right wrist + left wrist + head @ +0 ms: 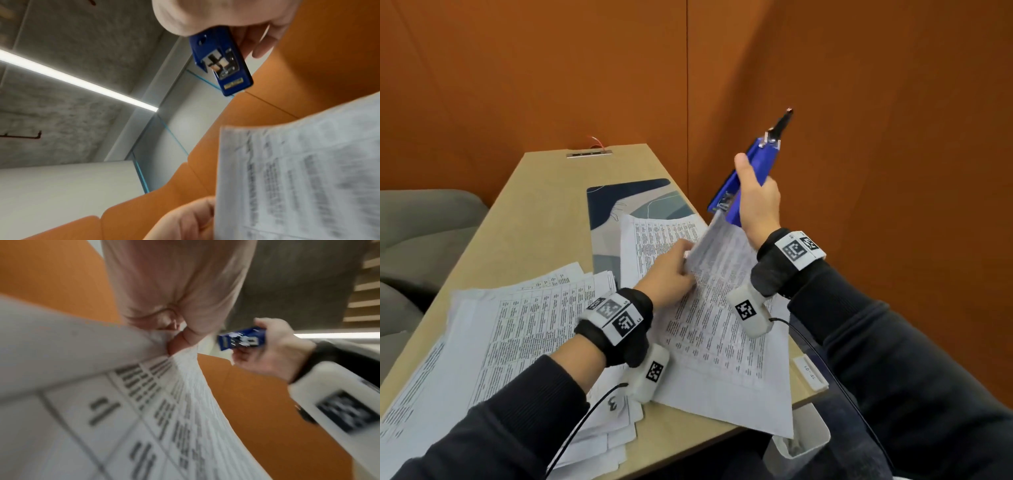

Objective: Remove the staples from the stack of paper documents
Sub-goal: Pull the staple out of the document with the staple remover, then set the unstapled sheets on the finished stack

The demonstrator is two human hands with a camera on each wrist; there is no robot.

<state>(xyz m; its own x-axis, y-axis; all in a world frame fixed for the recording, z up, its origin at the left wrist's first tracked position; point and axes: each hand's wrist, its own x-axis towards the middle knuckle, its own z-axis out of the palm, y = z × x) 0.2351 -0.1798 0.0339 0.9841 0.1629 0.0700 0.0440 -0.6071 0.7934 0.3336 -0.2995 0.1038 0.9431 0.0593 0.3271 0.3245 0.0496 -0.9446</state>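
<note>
My right hand [755, 198] grips a blue staple remover [748, 171], raised above the desk with its black metal tip pointing up and away. The same tool [223, 65] hangs below my palm in the right wrist view and appears small [242, 340] in the left wrist view. My left hand [671, 270] pinches the upper edge of a printed document [719, 308], lifting its top sheet [164, 402] off the pages below. The lifted corner reaches up close to the remover's lower end. A second, looser stack of printed papers [500, 335] lies to the left.
A wooden desk [544, 212] runs toward an orange wall [551, 68]. A patterned blue-grey mat [630, 202] lies under the documents. A white bin [804, 438] hangs at the desk's right edge. A grey chair [417, 233] stands at the left.
</note>
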